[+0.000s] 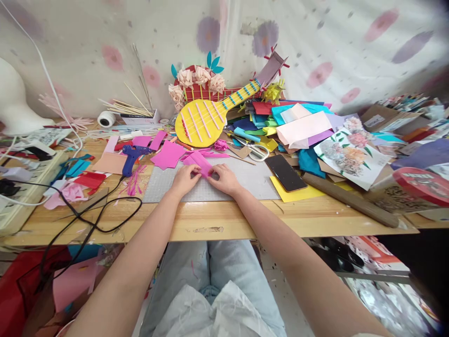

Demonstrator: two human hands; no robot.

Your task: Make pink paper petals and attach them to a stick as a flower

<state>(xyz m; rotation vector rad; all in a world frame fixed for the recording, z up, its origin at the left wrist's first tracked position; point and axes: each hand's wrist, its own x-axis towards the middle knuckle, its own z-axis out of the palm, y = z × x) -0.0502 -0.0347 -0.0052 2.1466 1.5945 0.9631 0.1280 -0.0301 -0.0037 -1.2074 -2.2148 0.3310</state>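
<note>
Between my two hands a pink paper strip lies at a slant over the grey cutting mat. My left hand pinches its left side with thumb and finger. On the other side, my right hand has its fingertips closed on the strip's near right end. Just left of my left hand rests a stack of cut pink paper pieces. More narrow pink pieces lie behind the strip. White-handled scissors are to the right of my right hand.
A blue glue gun with a looping black cable lies left. Behind stands a yellow paper lute. A black phone sits on yellow paper, beside a wooden stick. Coloured paper sheets pile up at the back right.
</note>
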